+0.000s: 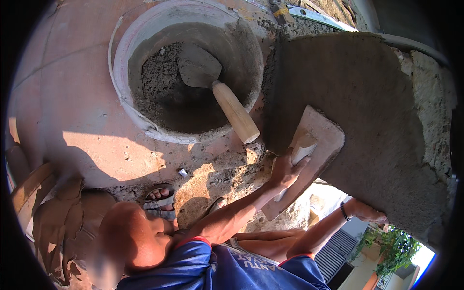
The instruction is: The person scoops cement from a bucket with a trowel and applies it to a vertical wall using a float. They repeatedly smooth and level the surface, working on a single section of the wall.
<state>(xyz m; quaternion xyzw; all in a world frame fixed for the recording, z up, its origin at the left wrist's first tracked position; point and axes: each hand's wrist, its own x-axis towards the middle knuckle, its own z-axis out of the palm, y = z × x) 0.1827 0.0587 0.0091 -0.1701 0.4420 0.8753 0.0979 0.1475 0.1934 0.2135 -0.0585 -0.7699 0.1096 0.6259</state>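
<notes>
My left hand [286, 171] is closed on the wooden handle of a pale rectangular float [323, 140], which lies against a broad surface of dark, wet mortar [353, 92]. My right hand [367, 211], a beaded bracelet at its wrist, has its fingers curled on the lower edge of that surface. Up and left of the float stands a round, mortar-stained tub [118, 72] holding grey mortar [159, 72]. A trowel [236, 111] rests in it, blade in the mix and wooden handle over the near rim.
Reddish tiles [58, 92] surround the tub. My sandalled feet [159, 198] are below it. Torn brown sacking [58, 217] lies at lower left. A long metal level [319, 19] lies at the top. Rough pale masonry [430, 111] borders the mortar at right; greenery [391, 249] shows at lower right.
</notes>
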